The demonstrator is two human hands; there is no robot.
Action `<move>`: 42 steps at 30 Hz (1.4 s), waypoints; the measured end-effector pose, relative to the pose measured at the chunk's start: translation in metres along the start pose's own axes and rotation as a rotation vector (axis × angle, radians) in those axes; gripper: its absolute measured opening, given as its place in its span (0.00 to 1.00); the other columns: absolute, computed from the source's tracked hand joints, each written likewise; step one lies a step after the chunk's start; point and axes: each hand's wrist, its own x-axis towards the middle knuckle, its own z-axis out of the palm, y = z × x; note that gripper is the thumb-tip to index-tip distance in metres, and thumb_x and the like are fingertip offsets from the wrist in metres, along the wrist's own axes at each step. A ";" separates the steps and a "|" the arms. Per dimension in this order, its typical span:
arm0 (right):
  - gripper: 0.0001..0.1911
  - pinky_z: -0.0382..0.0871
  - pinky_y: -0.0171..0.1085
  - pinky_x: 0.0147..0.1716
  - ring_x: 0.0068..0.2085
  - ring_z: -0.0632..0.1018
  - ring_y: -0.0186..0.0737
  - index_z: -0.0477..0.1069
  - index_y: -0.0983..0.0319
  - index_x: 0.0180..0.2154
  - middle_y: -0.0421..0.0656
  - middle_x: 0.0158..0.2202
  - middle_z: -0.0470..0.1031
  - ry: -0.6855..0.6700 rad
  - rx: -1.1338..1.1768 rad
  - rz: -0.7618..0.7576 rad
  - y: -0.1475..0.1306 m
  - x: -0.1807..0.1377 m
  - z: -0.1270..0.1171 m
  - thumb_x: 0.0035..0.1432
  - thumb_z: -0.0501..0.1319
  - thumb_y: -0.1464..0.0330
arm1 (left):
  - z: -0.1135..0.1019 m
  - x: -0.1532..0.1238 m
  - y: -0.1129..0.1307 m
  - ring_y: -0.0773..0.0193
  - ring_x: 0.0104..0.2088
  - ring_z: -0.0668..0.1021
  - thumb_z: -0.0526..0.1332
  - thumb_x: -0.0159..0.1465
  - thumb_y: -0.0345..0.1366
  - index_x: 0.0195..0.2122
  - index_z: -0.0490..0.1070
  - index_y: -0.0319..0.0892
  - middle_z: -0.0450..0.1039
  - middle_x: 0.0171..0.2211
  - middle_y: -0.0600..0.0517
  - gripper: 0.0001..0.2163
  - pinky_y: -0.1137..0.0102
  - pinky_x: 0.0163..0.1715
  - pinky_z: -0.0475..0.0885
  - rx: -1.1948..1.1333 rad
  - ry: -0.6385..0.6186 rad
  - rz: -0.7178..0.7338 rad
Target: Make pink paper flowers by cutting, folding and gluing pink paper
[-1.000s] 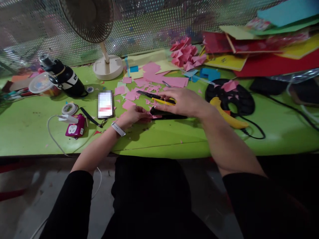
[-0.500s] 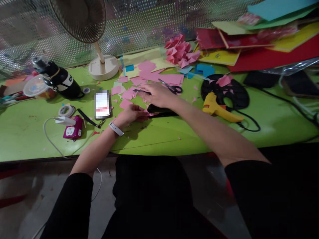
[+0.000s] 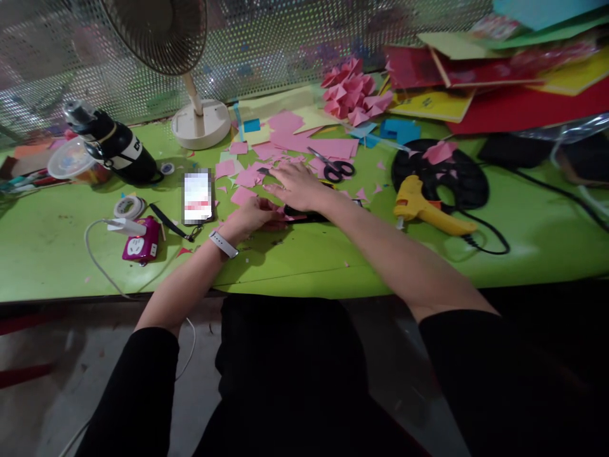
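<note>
My left hand [image 3: 252, 217], with a white watch on the wrist, rests on the green table [image 3: 295, 266], fingers curled down onto a small pink paper piece [image 3: 288, 217]. Just right of it lies a long black object [image 3: 309, 216]. My right hand [image 3: 295, 184] reaches across above it, fingers stretched flat over scattered pink paper scraps [image 3: 247, 181]. A utility knife lies under that hand; its dark tip [image 3: 264, 171] sticks out to the left. Black-handled scissors [image 3: 335, 169] lie just behind the right hand.
A yellow glue gun [image 3: 423, 206] lies right of my arm beside a black round mat [image 3: 457, 184]. A phone [image 3: 197, 197], tape roll [image 3: 129, 206], magenta plug block [image 3: 140, 244], black bottle [image 3: 117, 143] and fan base [image 3: 202, 124] stand left. Pink paper flower [image 3: 356, 95] and coloured card [image 3: 499, 82] fill the back.
My right hand, which held the yellow knife a second ago, has moved left and back and flattened over it. The scissors and glue gun handle came into view. The left hand stayed put.
</note>
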 end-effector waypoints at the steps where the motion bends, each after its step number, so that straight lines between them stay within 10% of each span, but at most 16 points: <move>1: 0.38 0.47 0.67 0.65 0.69 0.55 0.68 0.58 0.57 0.68 0.48 0.70 0.57 0.000 -0.005 -0.002 0.001 0.001 0.001 0.65 0.44 0.45 | -0.001 0.000 0.000 0.66 0.30 0.82 0.70 0.58 0.26 0.29 0.70 0.37 0.80 0.30 0.46 0.08 0.64 0.43 0.79 0.006 -0.001 0.002; 42: 0.39 0.49 0.62 0.66 0.69 0.56 0.64 0.58 0.67 0.68 0.54 0.70 0.57 -0.055 -0.042 0.020 -0.011 -0.001 -0.005 0.66 0.44 0.48 | 0.000 -0.001 0.003 0.67 0.29 0.82 0.67 0.60 0.24 0.29 0.70 0.35 0.79 0.28 0.48 0.07 0.65 0.42 0.79 0.031 -0.010 0.017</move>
